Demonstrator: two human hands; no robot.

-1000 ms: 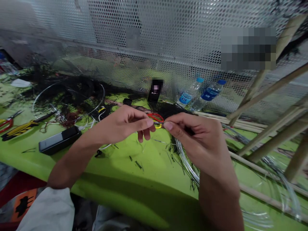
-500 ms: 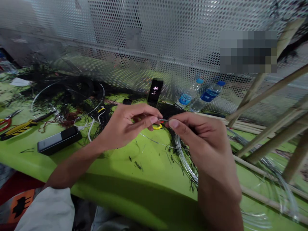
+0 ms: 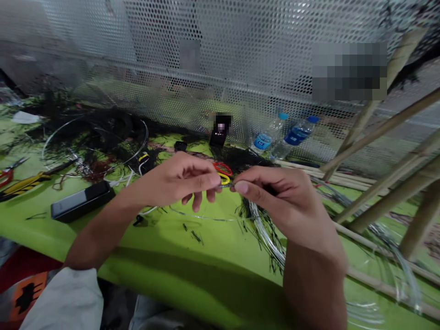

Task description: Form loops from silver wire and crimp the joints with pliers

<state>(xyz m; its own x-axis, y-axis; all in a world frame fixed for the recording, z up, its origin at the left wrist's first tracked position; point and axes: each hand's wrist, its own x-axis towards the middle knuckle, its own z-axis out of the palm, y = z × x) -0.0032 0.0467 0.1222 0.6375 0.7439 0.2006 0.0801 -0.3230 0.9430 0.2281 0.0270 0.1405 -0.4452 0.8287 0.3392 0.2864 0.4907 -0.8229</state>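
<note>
My left hand (image 3: pixel 177 181) and my right hand (image 3: pixel 290 201) are raised over the green table, fingertips almost meeting. Between them runs a short thin dark-grey strand like wire (image 3: pixel 226 185), pinched by thumb and forefinger on each side. Most of the strand is hidden in the fingers. The left hand's other fingers curl loosely below. Just behind the fingertips show a red loop (image 3: pixel 223 168) and a yellow loop (image 3: pixel 225 177), whose kind I cannot make out. Beside my right wrist lies a coil of clear wire or line (image 3: pixel 266 236) with dark bristly strands around it.
A power bank (image 3: pixel 84 200), a yellow-black cutter (image 3: pixel 25 188) and red-handled pliers (image 3: pixel 7 175) lie at left. A phone (image 3: pixel 219 136) and two water bottles (image 3: pixel 263 140) stand by the perforated metal panel (image 3: pixel 158 78). Bamboo poles (image 3: pixel 385 201) lean at right; black strands (image 3: pixel 103 123) pile up behind.
Both hands have dropped slightly, with the strand still between the fingertips. My left hand has shifted left, its lower fingers hanging looser. The red loop now shows more fully behind them.
</note>
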